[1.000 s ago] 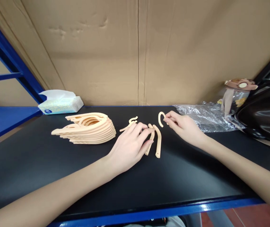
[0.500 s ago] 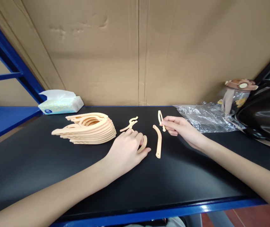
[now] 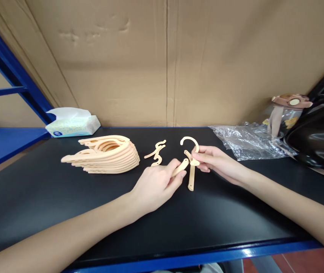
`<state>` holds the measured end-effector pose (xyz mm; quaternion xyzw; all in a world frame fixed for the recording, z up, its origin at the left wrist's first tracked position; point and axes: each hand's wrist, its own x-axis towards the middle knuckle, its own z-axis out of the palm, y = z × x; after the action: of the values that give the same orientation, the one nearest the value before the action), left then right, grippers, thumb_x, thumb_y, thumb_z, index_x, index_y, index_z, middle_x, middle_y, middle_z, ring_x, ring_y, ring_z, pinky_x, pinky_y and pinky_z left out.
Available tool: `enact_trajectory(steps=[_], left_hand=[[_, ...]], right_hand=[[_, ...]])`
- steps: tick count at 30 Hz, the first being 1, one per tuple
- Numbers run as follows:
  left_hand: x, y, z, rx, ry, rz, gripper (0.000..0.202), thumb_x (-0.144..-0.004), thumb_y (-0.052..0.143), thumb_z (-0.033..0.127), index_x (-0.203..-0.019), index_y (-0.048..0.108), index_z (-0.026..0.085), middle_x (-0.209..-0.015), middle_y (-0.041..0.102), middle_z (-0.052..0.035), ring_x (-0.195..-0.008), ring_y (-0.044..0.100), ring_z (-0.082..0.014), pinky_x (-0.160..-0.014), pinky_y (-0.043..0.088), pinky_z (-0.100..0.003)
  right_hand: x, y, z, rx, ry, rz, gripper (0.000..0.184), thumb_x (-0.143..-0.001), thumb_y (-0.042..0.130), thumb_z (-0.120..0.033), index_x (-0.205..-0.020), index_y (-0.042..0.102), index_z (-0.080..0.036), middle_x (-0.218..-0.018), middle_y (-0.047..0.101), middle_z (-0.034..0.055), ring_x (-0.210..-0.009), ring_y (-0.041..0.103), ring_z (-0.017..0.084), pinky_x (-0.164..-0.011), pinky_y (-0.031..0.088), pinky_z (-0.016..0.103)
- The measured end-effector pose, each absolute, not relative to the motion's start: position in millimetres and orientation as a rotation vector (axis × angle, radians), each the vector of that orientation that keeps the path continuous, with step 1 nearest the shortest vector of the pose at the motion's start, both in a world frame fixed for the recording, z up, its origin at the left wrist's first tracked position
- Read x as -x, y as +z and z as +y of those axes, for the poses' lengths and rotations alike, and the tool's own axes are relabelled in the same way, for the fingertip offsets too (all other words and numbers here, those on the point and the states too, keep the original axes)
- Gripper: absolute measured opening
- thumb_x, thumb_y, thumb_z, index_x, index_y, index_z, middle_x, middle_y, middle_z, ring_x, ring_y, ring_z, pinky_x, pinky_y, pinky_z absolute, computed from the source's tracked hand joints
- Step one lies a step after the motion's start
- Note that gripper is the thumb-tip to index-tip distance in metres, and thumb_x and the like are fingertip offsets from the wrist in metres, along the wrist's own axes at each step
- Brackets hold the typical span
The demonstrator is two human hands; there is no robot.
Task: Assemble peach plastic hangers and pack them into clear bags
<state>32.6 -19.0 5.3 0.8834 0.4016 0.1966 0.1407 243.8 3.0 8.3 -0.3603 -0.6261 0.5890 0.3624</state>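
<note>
My left hand [image 3: 157, 185] is closed round a short peach plastic arm piece [image 3: 180, 167], lifted just off the black tabletop [image 3: 65, 204]. My right hand [image 3: 215, 161] pinches a peach hook piece [image 3: 189, 142] by its base, with the hook's curve standing upright. The arm piece's tip meets the hook's base between the two hands. A second peach arm piece [image 3: 191, 179] lies on the table right below them. Two small loose peach pieces [image 3: 156, 151] lie a little to the left. A stack of several assembled peach hangers [image 3: 105, 154] sits farther left.
A tissue pack [image 3: 72, 127] lies at the back left by a blue shelf frame [image 3: 11, 89]. Crumpled clear plastic [image 3: 247, 142], a lidded jar [image 3: 284, 113] and a black bag [image 3: 318, 132] fill the back right. A cardboard wall [image 3: 167, 60] stands behind. The blue table edge [image 3: 207, 256] runs along the front.
My left hand picked one arm piece off the table and brought it to the right. My right hand turned the hook upright and moved it left to meet the arm piece.
</note>
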Motion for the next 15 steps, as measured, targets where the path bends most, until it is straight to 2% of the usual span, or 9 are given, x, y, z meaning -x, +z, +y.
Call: enact_trajectory(steps=[3,6,9,15], left_hand=[[-31.9,4.4,-18.6,-2.604,0.579,1.177,0.032,-0.099,0.029,0.034,-0.079,0.05,0.02,-0.059,0.054,0.0041,-0.053,0.055,-0.0137,-0.05,0.03,-0.023],[-31.3,2.4,-18.3,-2.661,0.607,1.117,0.03,-0.099,0.029,0.032,-0.08,0.048,0.02,-0.065,0.055,0.003,-0.058,0.054,-0.0137,-0.052,0.031,-0.023],[-31.2,0.3,-17.5,-2.714,0.634,1.06,0.027,-0.099,0.032,0.03,-0.078,0.043,0.02,-0.067,0.053,0.0032,-0.059,0.052,-0.0136,-0.053,0.032,-0.023],[-30.8,-0.6,-16.1,-2.769,0.616,1.051,0.025,-0.099,0.033,0.029,-0.079,0.043,0.02,-0.066,0.052,0.0036,-0.058,0.051,-0.0136,-0.052,0.032,-0.024]], right_hand=[[-244.0,7.7,3.4,0.939,1.519,-1.622,0.022,-0.085,0.061,-0.04,-0.082,0.056,-0.018,-0.071,0.048,-0.0031,-0.057,0.038,0.008,-0.053,0.03,0.025],[-244.6,6.6,4.8,0.907,1.543,-1.563,0.02,-0.084,0.064,-0.037,-0.091,0.053,-0.021,-0.076,0.052,-0.003,-0.06,0.042,0.009,-0.056,0.033,0.025],[-245.6,4.8,7.0,0.854,1.564,-1.494,0.026,-0.082,0.066,-0.032,-0.101,0.05,-0.023,-0.078,0.058,-0.0028,-0.065,0.048,0.01,-0.061,0.037,0.025],[-247.3,3.8,9.1,0.811,1.606,-1.433,0.026,-0.083,0.067,-0.027,-0.102,0.05,-0.024,-0.079,0.061,-0.004,-0.072,0.057,0.01,-0.075,0.044,0.028]])
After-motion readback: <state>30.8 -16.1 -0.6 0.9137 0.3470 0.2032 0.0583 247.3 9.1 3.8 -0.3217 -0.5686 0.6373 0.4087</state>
